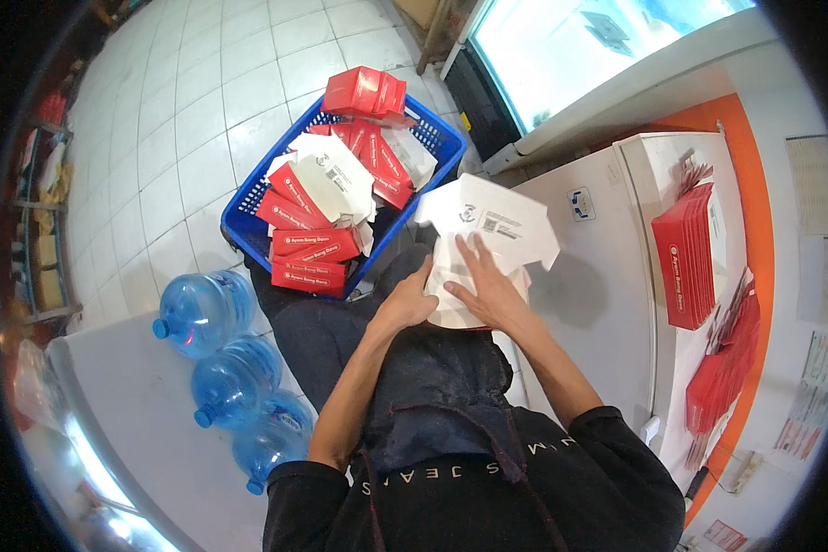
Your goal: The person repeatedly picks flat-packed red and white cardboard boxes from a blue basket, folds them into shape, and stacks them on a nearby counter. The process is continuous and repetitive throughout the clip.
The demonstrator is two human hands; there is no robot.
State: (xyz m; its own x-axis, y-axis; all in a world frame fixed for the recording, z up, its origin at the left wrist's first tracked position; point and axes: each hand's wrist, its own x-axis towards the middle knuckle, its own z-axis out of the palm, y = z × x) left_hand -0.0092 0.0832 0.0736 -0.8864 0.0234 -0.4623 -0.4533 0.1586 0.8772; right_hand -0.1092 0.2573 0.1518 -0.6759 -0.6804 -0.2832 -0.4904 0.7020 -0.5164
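Observation:
A partly folded cardboard box (506,221), white on the inside with a small printed square code, lies over my lap with its flap spread outward. My left hand (408,296) is closed on the box's left edge, thumb on the white side. On the inner panel, the fingers of my right hand (489,293) lie spread and press against the card. A bit of red shows along the near edge, under the hands. Beyond them stands a blue plastic basket (241,213) holding several red folded boxes (315,247) and a white unfolded flap (333,177).
Three large blue water bottles (202,313) lie at the left. On the right, a white freezer (580,267) carries stacks of flat red boxes (688,262). A lit glass-fronted cabinet (598,41) stands at the upper right. White floor tiles (184,101) extend beyond the basket.

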